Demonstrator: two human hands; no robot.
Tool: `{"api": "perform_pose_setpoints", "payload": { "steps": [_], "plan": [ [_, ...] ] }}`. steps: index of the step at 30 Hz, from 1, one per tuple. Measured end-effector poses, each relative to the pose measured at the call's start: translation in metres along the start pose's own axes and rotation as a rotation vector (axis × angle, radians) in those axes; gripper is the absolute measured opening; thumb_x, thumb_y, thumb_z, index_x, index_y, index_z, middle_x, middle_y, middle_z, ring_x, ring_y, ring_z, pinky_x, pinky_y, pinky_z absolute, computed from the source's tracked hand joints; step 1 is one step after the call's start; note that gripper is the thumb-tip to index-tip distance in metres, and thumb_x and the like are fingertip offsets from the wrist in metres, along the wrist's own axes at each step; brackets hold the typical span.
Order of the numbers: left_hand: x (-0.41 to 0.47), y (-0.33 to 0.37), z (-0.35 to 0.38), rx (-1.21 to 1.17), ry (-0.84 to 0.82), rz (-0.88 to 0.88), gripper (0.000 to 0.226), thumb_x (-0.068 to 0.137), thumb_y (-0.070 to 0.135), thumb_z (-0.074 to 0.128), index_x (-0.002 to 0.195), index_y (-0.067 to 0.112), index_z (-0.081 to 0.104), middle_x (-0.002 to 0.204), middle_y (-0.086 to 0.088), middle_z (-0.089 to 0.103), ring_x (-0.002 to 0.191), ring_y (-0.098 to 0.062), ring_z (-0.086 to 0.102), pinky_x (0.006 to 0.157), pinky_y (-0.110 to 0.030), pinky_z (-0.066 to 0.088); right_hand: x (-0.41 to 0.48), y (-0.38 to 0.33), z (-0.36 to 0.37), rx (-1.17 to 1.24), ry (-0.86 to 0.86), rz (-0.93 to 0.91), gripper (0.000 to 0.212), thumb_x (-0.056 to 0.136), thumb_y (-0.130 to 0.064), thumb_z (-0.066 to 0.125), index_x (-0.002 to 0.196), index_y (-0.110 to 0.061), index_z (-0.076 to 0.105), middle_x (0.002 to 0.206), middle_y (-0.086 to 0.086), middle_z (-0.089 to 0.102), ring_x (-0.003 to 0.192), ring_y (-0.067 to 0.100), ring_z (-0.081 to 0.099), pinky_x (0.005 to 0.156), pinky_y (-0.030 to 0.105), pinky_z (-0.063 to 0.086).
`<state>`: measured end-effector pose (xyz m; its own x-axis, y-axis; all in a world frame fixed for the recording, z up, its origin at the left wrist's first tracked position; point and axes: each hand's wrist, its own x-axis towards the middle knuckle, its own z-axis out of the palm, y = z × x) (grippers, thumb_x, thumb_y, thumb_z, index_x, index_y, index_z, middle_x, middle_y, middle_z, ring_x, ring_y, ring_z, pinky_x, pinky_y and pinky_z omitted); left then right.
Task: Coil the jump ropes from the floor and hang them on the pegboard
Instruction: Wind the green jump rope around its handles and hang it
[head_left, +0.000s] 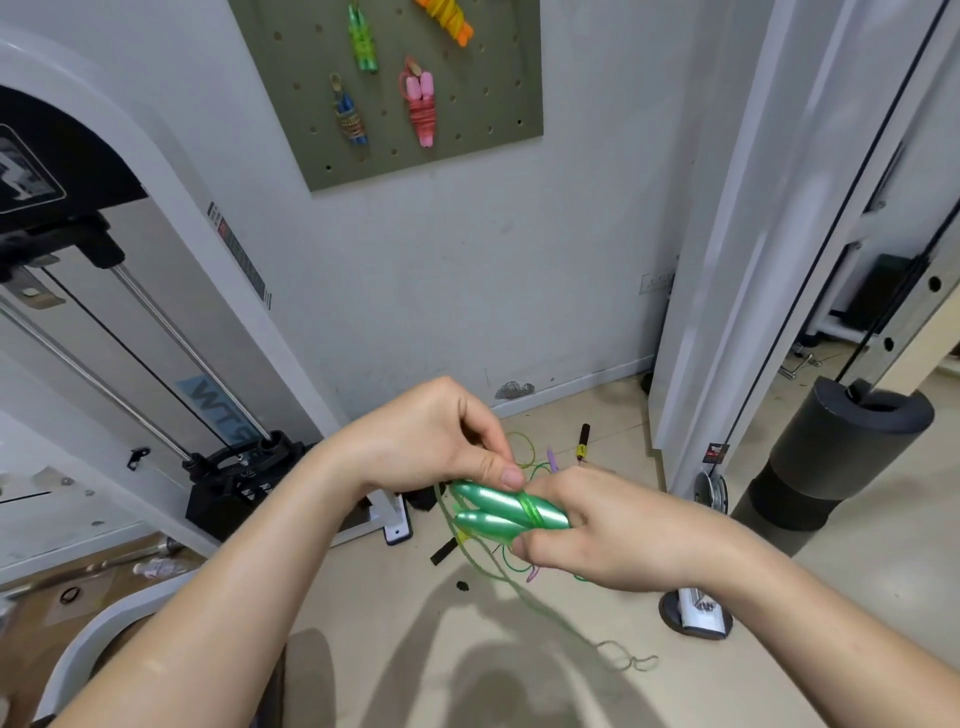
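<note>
Gripping the two green handles (498, 512) side by side, the right hand (618, 530) has fingers & thumb curled round their right end, held above the floor (779, 649). Left hand (431, 436) pinches the green cord (530, 506) w/ thumb & forefinger where it loops round the handles; rest of the cord trails down to the floor. Beyond, a purple handle (552, 460) & a black handle (584, 441) lie near the wall. Higher up, the pegboard (493, 104) carries four coiled ropes (423, 109): green, orange, blue, pink.

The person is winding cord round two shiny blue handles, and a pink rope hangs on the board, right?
Nearly. The head view shows the two shiny plastic handles are green, not blue. Thin green cord wraps them, and the pink coiled rope hangs on the olive pegboard.
</note>
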<state>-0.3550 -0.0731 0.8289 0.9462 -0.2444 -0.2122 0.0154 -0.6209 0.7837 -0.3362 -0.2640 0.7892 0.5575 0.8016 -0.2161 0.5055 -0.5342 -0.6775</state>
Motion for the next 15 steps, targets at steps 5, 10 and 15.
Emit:
{"api": "perform_pose_setpoints", "payload": {
  "steps": [5,10,15],
  "plan": [
    [0.006,-0.021,0.014,-0.527,-0.107,-0.056,0.017,0.062,0.018,0.084,0.065,0.019,0.068,0.052,0.003,0.061,0.04,-0.004,0.048,0.04,-0.015,0.033,-0.006,-0.015,-0.007,0.202,0.059,-0.066,0.022,0.078,-0.028,0.062,0.068,-0.011,0.052,0.052,-0.008,0.038,0.048,0.009,0.034,0.05,0.029,0.03],
    [0.005,-0.028,0.062,-0.892,0.236,-0.043,0.035,0.086,-0.003,0.053,0.061,0.018,0.065,0.046,0.003,0.047,0.034,-0.002,0.027,0.038,-0.016,0.011,0.002,-0.01,0.004,0.528,0.361,-0.026,0.018,0.065,-0.028,0.056,0.054,-0.015,0.053,0.05,-0.002,0.034,0.048,0.013,0.026,0.048,0.028,0.02],
    [-0.018,-0.038,0.078,-0.325,0.536,-0.056,0.026,0.082,0.016,0.072,0.106,0.026,0.072,0.066,0.004,0.067,0.056,-0.007,0.056,0.058,-0.019,0.046,0.013,0.013,-0.001,0.465,0.48,0.154,0.023,0.067,-0.033,0.061,0.057,-0.014,0.053,0.05,0.001,0.037,0.043,0.015,0.028,0.042,0.022,0.021]
  ]
}}
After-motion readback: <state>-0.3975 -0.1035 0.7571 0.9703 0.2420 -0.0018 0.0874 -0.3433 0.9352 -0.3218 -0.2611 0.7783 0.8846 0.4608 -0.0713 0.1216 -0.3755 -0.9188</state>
